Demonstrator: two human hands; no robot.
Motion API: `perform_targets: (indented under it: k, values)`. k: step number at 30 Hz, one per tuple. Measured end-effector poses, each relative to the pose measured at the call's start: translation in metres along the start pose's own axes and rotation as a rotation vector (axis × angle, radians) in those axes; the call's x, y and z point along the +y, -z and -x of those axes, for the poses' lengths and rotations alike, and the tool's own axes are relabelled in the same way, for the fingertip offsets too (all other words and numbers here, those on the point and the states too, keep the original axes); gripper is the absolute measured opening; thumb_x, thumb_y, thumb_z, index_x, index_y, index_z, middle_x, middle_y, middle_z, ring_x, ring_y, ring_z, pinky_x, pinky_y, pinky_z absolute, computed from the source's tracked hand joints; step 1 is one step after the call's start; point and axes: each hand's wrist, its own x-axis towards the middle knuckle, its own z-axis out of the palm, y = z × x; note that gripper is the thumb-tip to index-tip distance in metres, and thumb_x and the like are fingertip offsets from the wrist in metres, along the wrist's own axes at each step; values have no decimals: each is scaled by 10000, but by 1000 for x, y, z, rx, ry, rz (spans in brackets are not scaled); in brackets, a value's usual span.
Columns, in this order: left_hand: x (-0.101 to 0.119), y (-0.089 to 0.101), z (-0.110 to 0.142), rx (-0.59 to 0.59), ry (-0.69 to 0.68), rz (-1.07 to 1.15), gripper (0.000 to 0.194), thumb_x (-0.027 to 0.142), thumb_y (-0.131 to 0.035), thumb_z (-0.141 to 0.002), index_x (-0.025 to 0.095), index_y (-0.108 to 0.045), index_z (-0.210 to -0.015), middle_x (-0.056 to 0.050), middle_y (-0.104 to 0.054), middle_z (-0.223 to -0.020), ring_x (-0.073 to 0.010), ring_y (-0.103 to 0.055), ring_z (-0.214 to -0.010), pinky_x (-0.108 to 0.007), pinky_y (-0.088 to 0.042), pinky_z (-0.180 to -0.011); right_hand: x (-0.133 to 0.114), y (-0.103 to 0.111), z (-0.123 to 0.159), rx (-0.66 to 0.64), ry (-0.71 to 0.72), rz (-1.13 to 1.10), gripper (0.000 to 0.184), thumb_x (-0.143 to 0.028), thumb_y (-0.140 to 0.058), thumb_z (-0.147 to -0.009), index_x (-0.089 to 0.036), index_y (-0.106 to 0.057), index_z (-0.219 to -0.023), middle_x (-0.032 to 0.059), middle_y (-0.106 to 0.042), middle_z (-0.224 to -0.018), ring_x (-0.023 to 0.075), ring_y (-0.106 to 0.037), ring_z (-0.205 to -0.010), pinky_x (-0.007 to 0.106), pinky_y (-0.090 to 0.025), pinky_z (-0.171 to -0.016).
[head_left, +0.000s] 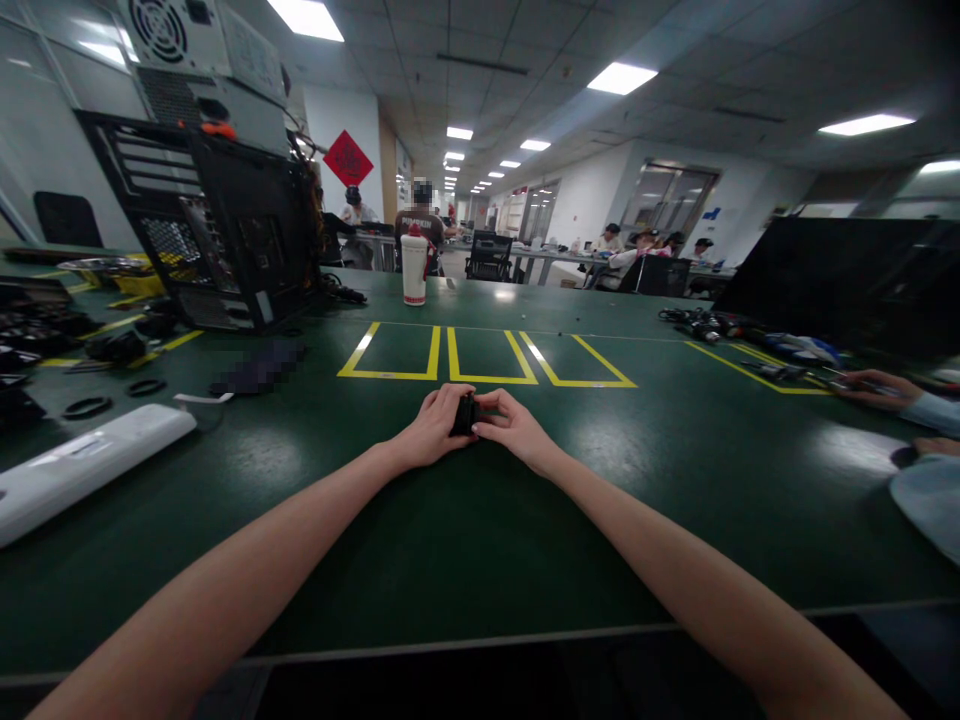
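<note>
A small black block-like object (464, 414) is between my two hands, just in front of the yellow tape frames on the green table. My left hand (437, 424) is closed round its left side, the fingers curled over the top. On the other side, the thumb and fingers of my right hand (511, 428) pinch its right edge. Much of the object is covered by the fingers, so I cannot make out its kind.
Yellow tape (491, 380) outlines three areas ahead. A white power strip (97, 465), black rings (87, 408) and a computer case (225, 230) are at left. A white bottle (413, 268) stands behind. At right, a co-worker's hand (874, 388) is near cables (705, 324).
</note>
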Motion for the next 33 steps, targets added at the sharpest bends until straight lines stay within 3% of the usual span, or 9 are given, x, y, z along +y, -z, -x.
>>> perform_targets:
  k: [7, 14, 18, 25, 33]
  values:
    - [5, 2, 3, 5, -21, -40, 582, 279, -572, -729, 217, -237, -1201, -86, -392, -1162, -235, -378, -1123, -449, -262, -986, 3, -2, -1, 42, -15, 4, 245, -310, -598, -696, -222, -511, -907, 11, -529, -948, 134, -545, -839, 339, -448, -785]
    - [7, 3, 5, 3, -22, -55, 578, 281, -556, -742, 212, -225, -1210, -91, -390, -1170, -237, -368, -1136, -451, -254, -993, 1, 0, 0, 0, -38, -40, 341, -244, -635, -660, -205, -486, -963, 32, -516, -1047, 162, -533, -960, 371, -404, -882]
    - [7, 2, 5, 0, -29, -61, 568, 266, -548, -745, 208, -227, -1210, -94, -386, -1176, -237, -362, -1144, -451, -252, -994, 2, 1, 0, -19, -18, -42, 383, -202, -683, -603, -222, -470, -920, 8, -525, -990, 160, -535, -955, 366, -416, -873]
    - [7, 1, 4, 20, -28, -69, 575, 288, -564, -733, 203, -237, -1199, -94, -391, -1163, -236, -374, -1128, -443, -261, -990, 1, -2, -1, 61, -39, -64, 238, -307, -626, -671, -213, -503, -852, -2, -542, -908, 125, -550, -823, 332, -438, -799]
    - [7, 1, 4, 9, -18, -68, 581, 269, -562, -732, 213, -227, -1203, -94, -388, -1172, -243, -370, -1136, -455, -264, -984, -2, -1, -1, 33, -81, -35, 330, -273, -626, -670, -186, -510, -967, 46, -540, -1017, 163, -534, -945, 374, -399, -885]
